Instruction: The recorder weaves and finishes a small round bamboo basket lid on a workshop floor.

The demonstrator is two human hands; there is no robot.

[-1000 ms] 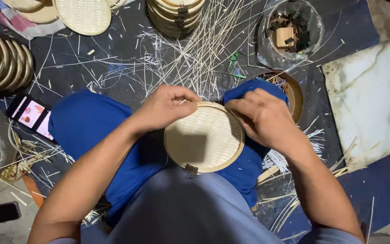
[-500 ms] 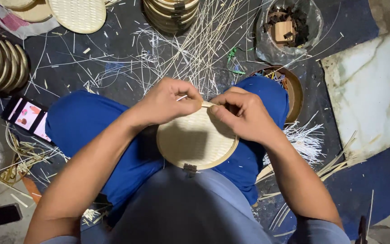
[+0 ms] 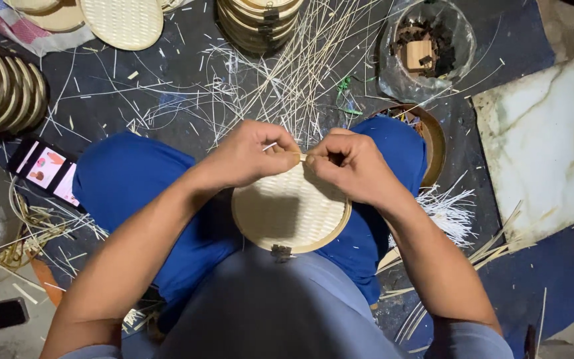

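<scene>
A round woven bamboo lid [image 3: 290, 213] rests on my lap between my blue-trousered knees. My left hand [image 3: 247, 154] and my right hand [image 3: 350, 166] meet at its far rim. Both pinch a thin bamboo strip [image 3: 300, 157] at the edge of the lid. A small dark clip [image 3: 280, 252] sits on the near rim.
Loose bamboo strips [image 3: 287, 73] litter the dark floor ahead. Stacks of finished lids stand at far left [image 3: 1, 90] and top centre [image 3: 257, 20]. A lit phone [image 3: 44, 169] lies left. A plastic-lined bucket [image 3: 426, 50] and a pale marble slab [image 3: 543, 139] are right.
The lid has tipped flatter on my lap. My hands have come together from the lid's sides to its far rim and now pinch a strip there.
</scene>
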